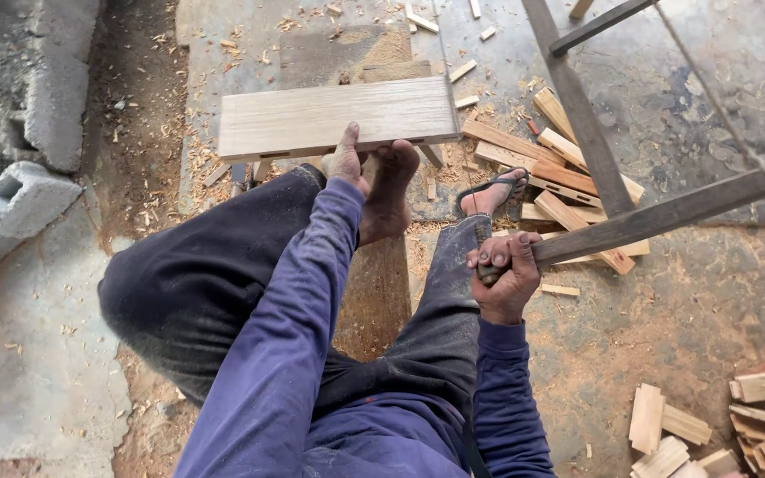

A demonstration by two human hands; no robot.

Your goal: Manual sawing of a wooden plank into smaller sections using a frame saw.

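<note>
Head view: The left hand (347, 159) rests on the near edge of the pale rectangular wooden board (338, 117), thumb laid on its top face; the remaining fingers are hidden under the edge. A bare foot (389, 190) presses against the same edge, just beside the hand. The board lies flat on the concrete floor (710, 292), amid sawdust. The right hand (505, 270) has its fingers closed fully around the dark wooden frame saw (657, 217), held above short reddish offcuts (568, 173).
</note>
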